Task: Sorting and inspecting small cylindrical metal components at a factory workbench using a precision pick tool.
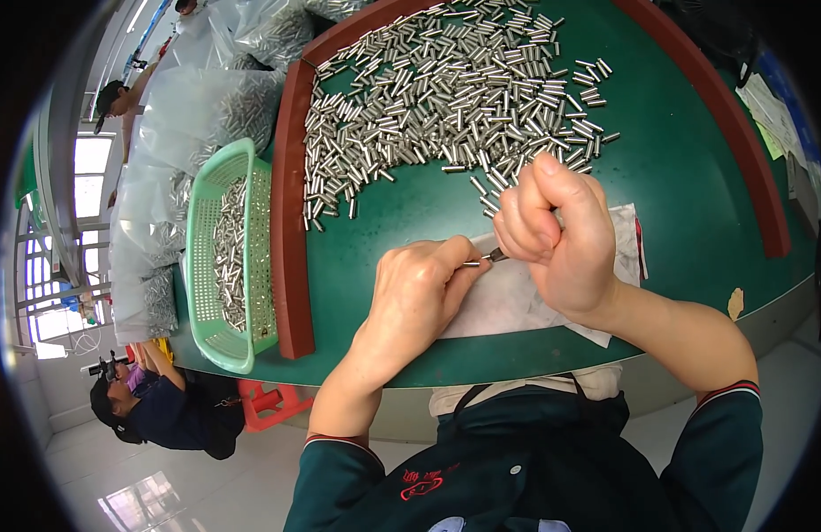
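My left hand (412, 291) is closed in a pinch over the white cloth, with a small silvery metal pin (471, 263) between thumb and forefinger. Beside it my right hand (565, 239) is curled into a fist around a slim tool. Only the tool's dark metal tip (497, 254) shows, meeting the end of the pin; the handle is hidden in my fingers. Under both hands lies a stained white cloth (490, 313) on the green tabletop (685, 239). Just beyond them spreads a large heap of similar metal pins (446, 97).
A dark red raised border (292, 213) frames the work area at left, back and right (738, 124). Left of it stands a light green plastic basket (204, 266) holding pins, beside clear bags (184, 111) filled with more. Other people (162, 399) work at the left.
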A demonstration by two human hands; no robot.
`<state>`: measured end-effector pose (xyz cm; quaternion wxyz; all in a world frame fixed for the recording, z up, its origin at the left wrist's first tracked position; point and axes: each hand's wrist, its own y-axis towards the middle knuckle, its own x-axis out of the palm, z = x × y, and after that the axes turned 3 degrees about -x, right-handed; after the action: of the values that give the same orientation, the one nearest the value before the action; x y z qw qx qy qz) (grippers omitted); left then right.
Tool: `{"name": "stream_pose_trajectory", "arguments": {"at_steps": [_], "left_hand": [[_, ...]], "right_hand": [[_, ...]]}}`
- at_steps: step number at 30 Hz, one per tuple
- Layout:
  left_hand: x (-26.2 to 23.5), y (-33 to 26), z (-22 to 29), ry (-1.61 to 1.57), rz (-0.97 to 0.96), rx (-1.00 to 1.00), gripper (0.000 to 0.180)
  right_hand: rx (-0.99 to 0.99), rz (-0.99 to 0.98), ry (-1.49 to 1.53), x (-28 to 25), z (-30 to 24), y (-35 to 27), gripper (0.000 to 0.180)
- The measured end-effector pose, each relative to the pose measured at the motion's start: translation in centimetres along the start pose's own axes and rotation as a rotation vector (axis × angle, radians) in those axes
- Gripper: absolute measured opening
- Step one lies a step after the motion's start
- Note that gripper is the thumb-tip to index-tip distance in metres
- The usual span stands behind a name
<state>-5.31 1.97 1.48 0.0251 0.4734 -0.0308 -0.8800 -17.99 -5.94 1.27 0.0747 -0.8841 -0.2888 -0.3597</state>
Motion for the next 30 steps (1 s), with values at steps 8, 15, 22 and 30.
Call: {"name": "stream_pose_trajectory", "arguments": {"at_steps": [8,15,22,30], "left_hand": [[0.04,0.06,-0.02,-0.023,0.01,0.03,0.008],[0.16,0.06,-0.05,-0.021,0.012,0.055,0.007],[0.12,-0.06,-0.1,-0.008,0.015,0.062,0.009],[0.15,-0.12,-0.21,-0.005,0.027,0.076,0.01]], "right_hand": [[-0.005,-0.013,0.015,0.0,0.2,0.01,0.043],[-0.091,-0.038,-0.141,0.07,0.69,-0.61,0.043],[0.019,-0.009,-0.03,0.13,-0.1,0.11,0.045],[0.034,-0.005,-0.006,0.17,-0.12,0.1,0.045]]}}
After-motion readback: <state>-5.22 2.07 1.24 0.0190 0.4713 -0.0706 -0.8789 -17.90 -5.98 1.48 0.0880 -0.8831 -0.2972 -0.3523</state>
